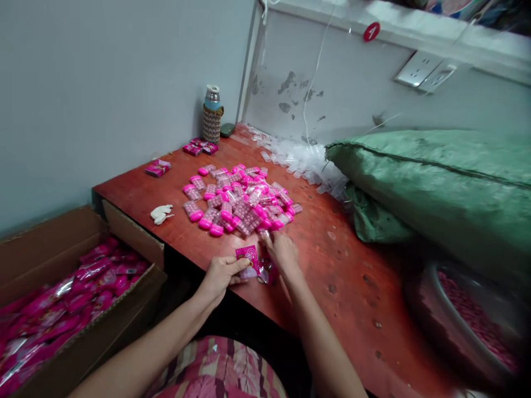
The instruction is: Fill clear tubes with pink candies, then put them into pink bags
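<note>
Many clear, pink-capped plastic bottles point(250, 216) lie loose; a brown cardboard carton point(124, 312) holds shiny pink packets point(93, 269). My left fingers point(240, 265) pinch a printed pink pouch point(245, 252) — right fingers' point(270, 243) grip unclear.

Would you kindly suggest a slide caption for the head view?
Left hand holding a pink packet, right hand near piled pink-capped containers on a red table.

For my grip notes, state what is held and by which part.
The left hand pinches a pink packet by its left side. Whether the right hand grips anything cannot be told.
</note>
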Motion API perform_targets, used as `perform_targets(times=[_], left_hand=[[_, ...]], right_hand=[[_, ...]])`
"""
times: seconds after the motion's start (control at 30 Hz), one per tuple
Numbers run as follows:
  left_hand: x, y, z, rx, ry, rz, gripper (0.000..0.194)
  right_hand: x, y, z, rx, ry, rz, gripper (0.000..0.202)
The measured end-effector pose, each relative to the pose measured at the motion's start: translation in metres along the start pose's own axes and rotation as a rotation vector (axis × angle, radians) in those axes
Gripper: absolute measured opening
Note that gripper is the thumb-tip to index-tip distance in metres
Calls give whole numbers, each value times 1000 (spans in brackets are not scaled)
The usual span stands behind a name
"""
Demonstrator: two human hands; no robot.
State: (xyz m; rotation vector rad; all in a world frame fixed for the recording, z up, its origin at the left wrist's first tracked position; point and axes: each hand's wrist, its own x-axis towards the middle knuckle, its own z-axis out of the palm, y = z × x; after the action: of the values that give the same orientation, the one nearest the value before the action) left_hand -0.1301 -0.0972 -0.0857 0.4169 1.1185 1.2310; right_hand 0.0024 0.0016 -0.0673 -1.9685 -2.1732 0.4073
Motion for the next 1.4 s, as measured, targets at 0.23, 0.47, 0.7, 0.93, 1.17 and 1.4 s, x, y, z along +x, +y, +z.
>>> perform_targets(times=[0.23,0.47,0.7,0.93,1.17,1.4], left_hand=[[12,11,6,-154,48,-34,15],[24,5,15,-344,64,-73,8],[23,2,29,-581,124,-97,4],[17,0,39,-620,83,-84,3],[16,-6,43,-562,24,-23,8],[12,0,39,-371,-145,25,20]], right_hand=[[2,19,-3,167,-9,-35,37],[-58,32,-4,1222,-104,64,24],[-105,18,4,1344,-91,75,20],[-108,12,8,1316,-20,123,21],[-108,9,13,1333,-48,143,23],[-106,11,16,1421,-89,127,20]])
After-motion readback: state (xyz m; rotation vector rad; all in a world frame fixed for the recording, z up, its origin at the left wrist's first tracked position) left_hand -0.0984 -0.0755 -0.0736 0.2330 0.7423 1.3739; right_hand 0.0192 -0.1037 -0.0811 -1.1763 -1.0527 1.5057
